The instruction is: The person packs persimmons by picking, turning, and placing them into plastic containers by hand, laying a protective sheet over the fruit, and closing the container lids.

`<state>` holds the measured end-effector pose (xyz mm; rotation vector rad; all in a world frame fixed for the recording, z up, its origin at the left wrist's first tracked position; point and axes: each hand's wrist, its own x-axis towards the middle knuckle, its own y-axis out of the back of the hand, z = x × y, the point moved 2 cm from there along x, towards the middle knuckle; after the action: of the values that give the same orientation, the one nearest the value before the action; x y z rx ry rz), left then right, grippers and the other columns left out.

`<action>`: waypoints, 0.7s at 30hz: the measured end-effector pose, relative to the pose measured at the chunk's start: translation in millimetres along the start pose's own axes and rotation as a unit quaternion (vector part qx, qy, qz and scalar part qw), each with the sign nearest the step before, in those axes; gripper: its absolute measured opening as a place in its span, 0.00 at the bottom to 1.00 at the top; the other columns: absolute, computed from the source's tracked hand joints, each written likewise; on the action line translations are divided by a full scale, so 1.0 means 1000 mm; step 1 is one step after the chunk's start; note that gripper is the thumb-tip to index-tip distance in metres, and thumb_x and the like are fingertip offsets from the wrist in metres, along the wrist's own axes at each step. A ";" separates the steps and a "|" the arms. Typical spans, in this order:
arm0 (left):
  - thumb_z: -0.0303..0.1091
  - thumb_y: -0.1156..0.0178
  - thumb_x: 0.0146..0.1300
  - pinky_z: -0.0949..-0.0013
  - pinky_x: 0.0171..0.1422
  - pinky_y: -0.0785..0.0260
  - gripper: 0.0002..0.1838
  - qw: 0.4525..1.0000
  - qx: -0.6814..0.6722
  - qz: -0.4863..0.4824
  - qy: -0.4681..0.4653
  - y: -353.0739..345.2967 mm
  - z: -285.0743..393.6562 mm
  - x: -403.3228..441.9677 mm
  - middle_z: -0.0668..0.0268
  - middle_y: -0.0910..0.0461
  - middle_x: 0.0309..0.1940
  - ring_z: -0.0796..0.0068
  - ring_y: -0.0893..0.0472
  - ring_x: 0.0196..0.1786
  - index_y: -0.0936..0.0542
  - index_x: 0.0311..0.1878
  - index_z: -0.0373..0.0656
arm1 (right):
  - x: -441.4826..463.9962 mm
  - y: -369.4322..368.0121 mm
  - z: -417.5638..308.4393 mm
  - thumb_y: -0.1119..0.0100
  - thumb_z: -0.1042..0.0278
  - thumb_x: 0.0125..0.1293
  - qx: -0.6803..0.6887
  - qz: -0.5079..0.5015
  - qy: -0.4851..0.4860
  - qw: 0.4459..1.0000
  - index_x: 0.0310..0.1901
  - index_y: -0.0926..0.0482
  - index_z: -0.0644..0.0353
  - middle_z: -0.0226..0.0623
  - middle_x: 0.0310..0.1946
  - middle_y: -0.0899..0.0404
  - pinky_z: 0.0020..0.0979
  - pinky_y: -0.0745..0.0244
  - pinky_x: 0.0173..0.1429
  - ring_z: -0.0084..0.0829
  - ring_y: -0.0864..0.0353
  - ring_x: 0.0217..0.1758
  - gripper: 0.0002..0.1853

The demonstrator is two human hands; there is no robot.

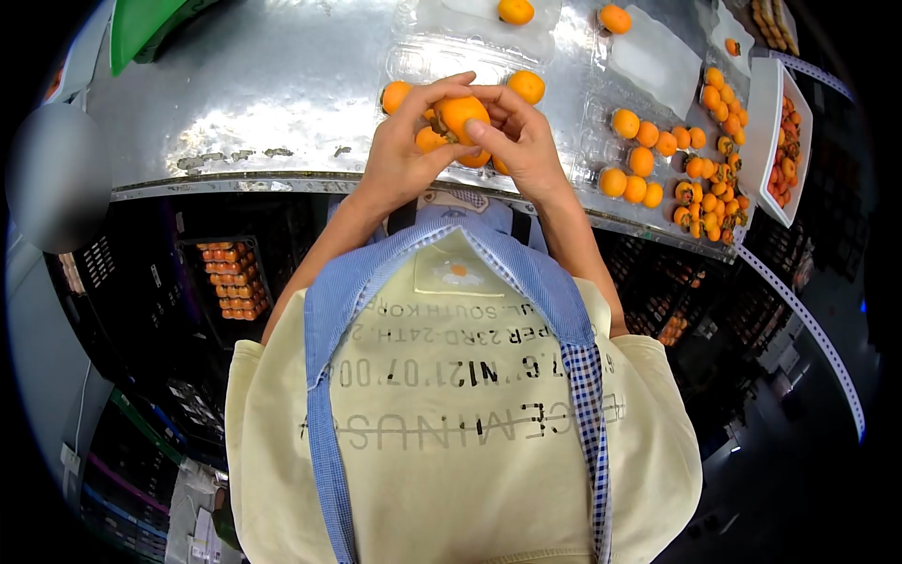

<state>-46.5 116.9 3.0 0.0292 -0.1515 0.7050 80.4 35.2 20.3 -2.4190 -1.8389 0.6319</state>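
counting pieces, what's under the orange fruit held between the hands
Parts of more orange fruits show beneath the held fruit; the left hand and right hand hide their full number.

Glare streaks the metal table (254, 94) (the view's edges curve into black).

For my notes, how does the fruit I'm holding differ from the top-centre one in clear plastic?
The held fruit is between the left hand and right hand; the top-centre fruit lies in clear plastic. The held fruit is nearer you; the top-centre fruit is farther off. Both look orange.
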 end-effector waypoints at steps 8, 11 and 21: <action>0.24 0.33 0.53 0.65 0.62 0.32 0.32 0.997 -0.051 0.045 0.039 0.001 -0.006 -0.002 0.59 0.30 0.59 0.67 0.26 0.57 0.33 0.62 0.39 | -0.001 -0.002 0.013 0.36 0.67 0.60 0.062 0.078 0.027 0.995 0.58 0.35 0.65 0.44 0.53 0.31 0.32 0.28 0.57 0.34 0.26 0.55 0.28; 0.25 0.35 0.55 0.66 0.61 0.32 0.30 0.991 -0.099 0.019 0.085 0.007 -0.001 -0.002 0.59 0.29 0.58 0.68 0.25 0.56 0.32 0.63 0.39 | -0.002 -0.002 0.009 0.40 0.66 0.63 0.096 0.066 -0.007 0.993 0.59 0.35 0.63 0.43 0.53 0.32 0.35 0.26 0.57 0.35 0.26 0.55 0.25; 0.31 0.42 0.63 0.68 0.59 0.31 0.23 0.984 -0.136 -0.027 0.110 0.013 0.004 -0.002 0.60 0.24 0.53 0.71 0.24 0.54 0.29 0.62 0.40 | 0.000 -0.003 0.016 0.44 0.65 0.66 0.156 0.023 -0.012 0.987 0.59 0.36 0.63 0.43 0.54 0.33 0.39 0.24 0.59 0.34 0.27 0.57 0.22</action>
<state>-57.1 124.9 6.4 -0.3036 -0.0340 0.6245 72.3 32.5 7.0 -2.2607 -1.5570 0.8824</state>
